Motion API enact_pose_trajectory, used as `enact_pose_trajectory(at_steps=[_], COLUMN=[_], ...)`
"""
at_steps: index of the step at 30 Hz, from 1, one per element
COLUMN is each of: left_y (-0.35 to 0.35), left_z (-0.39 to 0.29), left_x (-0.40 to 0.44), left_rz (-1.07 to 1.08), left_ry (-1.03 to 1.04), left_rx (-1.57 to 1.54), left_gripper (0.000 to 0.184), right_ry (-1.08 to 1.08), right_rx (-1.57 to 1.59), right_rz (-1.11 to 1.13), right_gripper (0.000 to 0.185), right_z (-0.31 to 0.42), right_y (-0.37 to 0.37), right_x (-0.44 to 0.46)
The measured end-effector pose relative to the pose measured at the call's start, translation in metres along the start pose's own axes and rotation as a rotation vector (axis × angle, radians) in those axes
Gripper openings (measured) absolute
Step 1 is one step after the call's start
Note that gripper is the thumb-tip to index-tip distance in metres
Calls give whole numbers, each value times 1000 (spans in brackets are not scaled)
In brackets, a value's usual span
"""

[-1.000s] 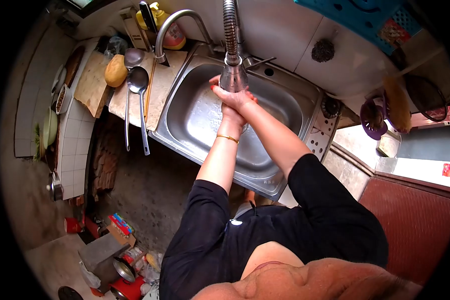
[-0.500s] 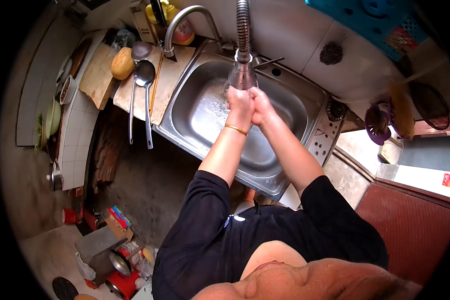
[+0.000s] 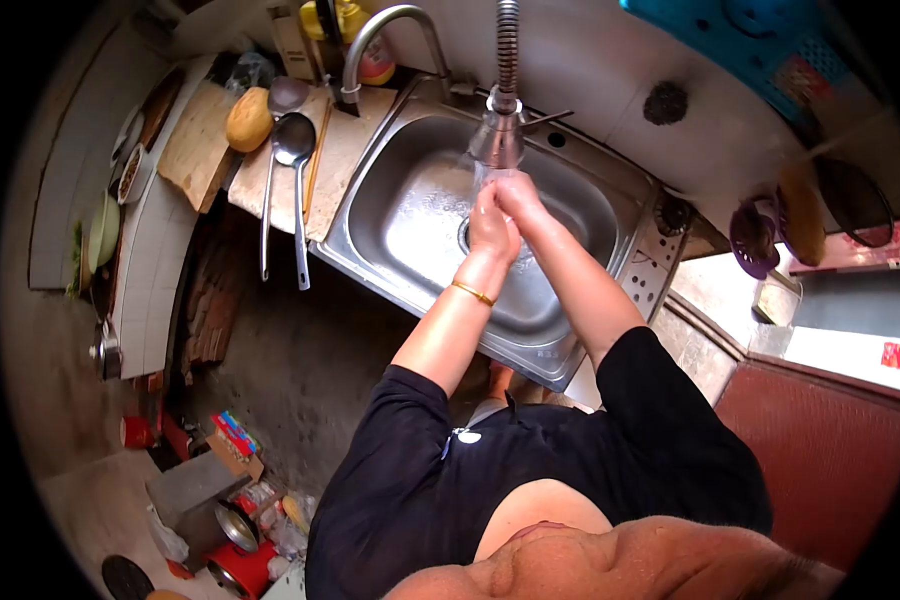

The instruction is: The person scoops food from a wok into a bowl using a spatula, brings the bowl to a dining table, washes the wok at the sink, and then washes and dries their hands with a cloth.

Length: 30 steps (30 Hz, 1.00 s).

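Note:
Under the sprayer head of a spring-hose tap, my two wet hands are pressed together in running water. My left hand, below a gold bracelet, points up toward the sprayer, its fingers partly covered. My right hand comes over from the right and wraps round the left hand's fingers. No object shows between them. Both are above the stainless steel sink, whose drain lies just left of my left hand.
Left of the sink, a ladle, another long-handled utensil, chopsticks and a yellow round vegetable lie on the counter. A curved tap rises behind the sink. Purple utensils and a strainer hang at the right.
My hands have shifted slightly down and right, away from the sprayer. The right hand has slid up over the left hand's fingers, and the drain has come into view.

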<state>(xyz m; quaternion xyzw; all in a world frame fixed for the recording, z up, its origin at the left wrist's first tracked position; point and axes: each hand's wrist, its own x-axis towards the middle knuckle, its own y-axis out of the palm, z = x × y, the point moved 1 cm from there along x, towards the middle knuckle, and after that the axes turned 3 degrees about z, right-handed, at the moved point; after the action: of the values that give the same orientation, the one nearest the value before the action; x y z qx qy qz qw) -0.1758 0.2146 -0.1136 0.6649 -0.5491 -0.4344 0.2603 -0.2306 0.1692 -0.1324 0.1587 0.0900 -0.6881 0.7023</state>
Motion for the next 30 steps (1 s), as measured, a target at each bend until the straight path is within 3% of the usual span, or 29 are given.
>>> enact_pose_trajectory(at_steps=[2, 3, 6, 8, 10, 12, 15, 18, 19, 22, 24, 26, 27, 28, 29, 30], left_y=[3, 0, 3, -23, -29, -36, -42, -64, -69, -27, -32, -50, -12, -18, -24, -24], left_z=[-3, -5, -21, -29, -45, -55, -67, -71, -73, -92, -82, -58, -58, -55, -49, -43], left_x=[-10, -17, -56, -59, -70, -82, -95, -94, -96, -111, -103, -94, -121, -119, -117, -115], left_rz=[61, 160, 48, 151, 114, 131, 142, 376, 391, 435, 424, 460, 452, 558, 553, 546], left_ry=[-17, -26, -278, -240, -288, -317, -427, -161, -143, -396, -523, -367, -81, 48, 23, -1], left_rx=[52, 199, 522, 878, 843, 861, 992, 1353, 1372, 1001, 640, 1480, 2407, 2467, 2267, 2067], left_gripper=[25, 33, 48, 53, 52, 49, 45, 40, 37, 38, 36, 34, 32, 33, 33, 33], right_ry=[-21, -179, -244, -1, -30, 45, 26, 25, -71, -145, 5, -136, -390, -457, -527, -415], right_rx=[-208, -438, -844, -1111, -1211, -1348, -1358, -1369, -1332, -753, 119, -1015, -1379, -1441, -1502, -1259], right_rz=[-107, -207, -322, -214, -260, -143, -192, -74, -73, 152, 362, 393, 192, 205, 214, 437], right_gripper=[15, 20, 22, 28, 29, 30, 29, 31, 30, 29, 32, 33, 35, 36, 37, 37], right_z=[9, 4, 12, 53, 83, 103, 115, 120, 115, 123, 85, 44, 13, 7, 2, 19], right_y=[-1, -6, -41, -57, -65, -66, -62, -68, -72, -72, -72, -53, -64, -75, -86, -103], right_x=[-7, 1, 17, 10, 13, 28, 39, 38, 36, -9, -33, -50, -80, -107, -135, -156])
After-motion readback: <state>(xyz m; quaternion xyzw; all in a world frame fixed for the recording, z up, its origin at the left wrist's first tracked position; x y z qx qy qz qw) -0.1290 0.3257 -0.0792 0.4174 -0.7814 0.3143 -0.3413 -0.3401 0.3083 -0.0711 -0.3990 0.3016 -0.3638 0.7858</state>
